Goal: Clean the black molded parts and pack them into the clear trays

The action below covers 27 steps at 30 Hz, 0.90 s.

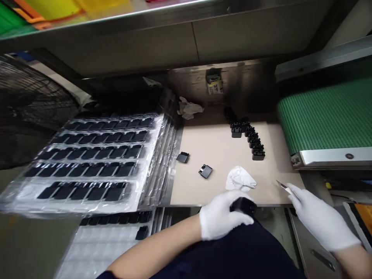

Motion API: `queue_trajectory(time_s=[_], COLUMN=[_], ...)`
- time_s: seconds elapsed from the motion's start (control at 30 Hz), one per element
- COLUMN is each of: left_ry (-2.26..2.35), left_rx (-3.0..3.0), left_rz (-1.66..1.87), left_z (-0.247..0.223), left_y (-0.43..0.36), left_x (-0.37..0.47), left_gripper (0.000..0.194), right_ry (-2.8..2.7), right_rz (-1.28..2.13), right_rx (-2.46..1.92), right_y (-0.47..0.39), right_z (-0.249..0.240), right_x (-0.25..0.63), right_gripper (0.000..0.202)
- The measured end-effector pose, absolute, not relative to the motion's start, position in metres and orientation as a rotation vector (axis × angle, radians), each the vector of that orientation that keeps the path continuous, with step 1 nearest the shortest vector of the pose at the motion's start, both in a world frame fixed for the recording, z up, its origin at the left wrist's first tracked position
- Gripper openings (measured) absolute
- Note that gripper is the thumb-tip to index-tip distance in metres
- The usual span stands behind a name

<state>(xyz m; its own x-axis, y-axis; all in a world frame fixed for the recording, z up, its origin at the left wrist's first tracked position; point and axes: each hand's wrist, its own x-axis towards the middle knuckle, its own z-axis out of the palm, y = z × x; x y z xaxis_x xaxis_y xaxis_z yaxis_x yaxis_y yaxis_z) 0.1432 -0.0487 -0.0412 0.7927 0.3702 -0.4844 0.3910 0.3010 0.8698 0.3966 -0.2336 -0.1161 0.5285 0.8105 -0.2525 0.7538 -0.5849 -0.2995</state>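
My left hand [223, 215], in a white glove, is closed around a black plastic part [243, 206] close to my body at the table's front edge. In my right hand [314, 215], also gloved in white, is a slim knife [283, 186] with its thin blade pointing up and left over the table. A crumpled white cloth [240, 178] lies just beyond my left hand. Two loose flat black parts, one nearer [205, 171] and another farther left [183, 157], rest on the tan tabletop [215, 143].
Stacked clear trays [139, 155] holding rows of black parts stand at left, with another tray [95, 244] below. Black parts [255, 143] stand in lines at back right. A green conveyor belt [328, 112] borders the right; a metal shelf [174, 19] hangs above. White rags [188, 108] lie behind.
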Motion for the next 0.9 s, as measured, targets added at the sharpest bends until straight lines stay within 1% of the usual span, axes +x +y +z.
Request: queue_trajectory(time_s=[0.07, 0.13, 0.27, 0.37, 0.43, 0.53, 0.6, 0.67, 0.77, 0.9], left_ry=[0.577, 0.527, 0.781, 0.831, 0.865, 0.879, 0.859, 0.835, 0.812, 0.776], left_rx=[1.507, 1.520, 1.073, 0.956, 0.916, 0.852, 0.831, 0.838, 0.908, 1.070], left_rz=[-0.136, -0.208, -0.241, -0.217, -0.194, -0.160, -0.147, -0.153, -0.148, -0.097], left_z=[-0.038, -0.044, -0.080, -0.108, -0.119, -0.132, -0.140, -0.148, -0.158, -0.162], left_y=[-0.049, -0.050, -0.043, -0.037, -0.035, -0.038, -0.040, -0.040, -0.035, -0.030], left_x=[0.168, 0.189, 0.211, 0.214, 0.216, 0.223, 0.230, 0.238, 0.247, 0.243], left_gripper=[0.032, 0.033, 0.038, 0.042, 0.044, 0.041, 0.042, 0.048, 0.058, 0.060], right_ry=[-1.279, -1.216, -1.150, -1.121, -1.226, -1.490, -1.455, -1.350, -1.217, -1.069], right_rz=[0.560, 0.506, 0.345, 0.251, 0.247, 0.449, 0.584, 0.614, 0.586, 0.603], right_rx=[-2.821, -2.918, -2.930, -2.875, -2.746, -2.251, -2.005, -1.960, -2.022, -2.086], right_y=[-0.235, -0.228, -0.204, -0.196, -0.195, -0.191, -0.183, -0.170, -0.149, -0.129], right_z=[-0.140, -0.157, -0.170, -0.161, -0.147, -0.134, -0.137, -0.147, -0.165, -0.184], right_x=[0.411, 0.420, 0.425, 0.416, 0.397, 0.359, 0.338, 0.330, 0.342, 0.377], right_gripper=[0.044, 0.042, 0.038, 0.038, 0.038, 0.044, 0.054, 0.056, 0.035, 0.016])
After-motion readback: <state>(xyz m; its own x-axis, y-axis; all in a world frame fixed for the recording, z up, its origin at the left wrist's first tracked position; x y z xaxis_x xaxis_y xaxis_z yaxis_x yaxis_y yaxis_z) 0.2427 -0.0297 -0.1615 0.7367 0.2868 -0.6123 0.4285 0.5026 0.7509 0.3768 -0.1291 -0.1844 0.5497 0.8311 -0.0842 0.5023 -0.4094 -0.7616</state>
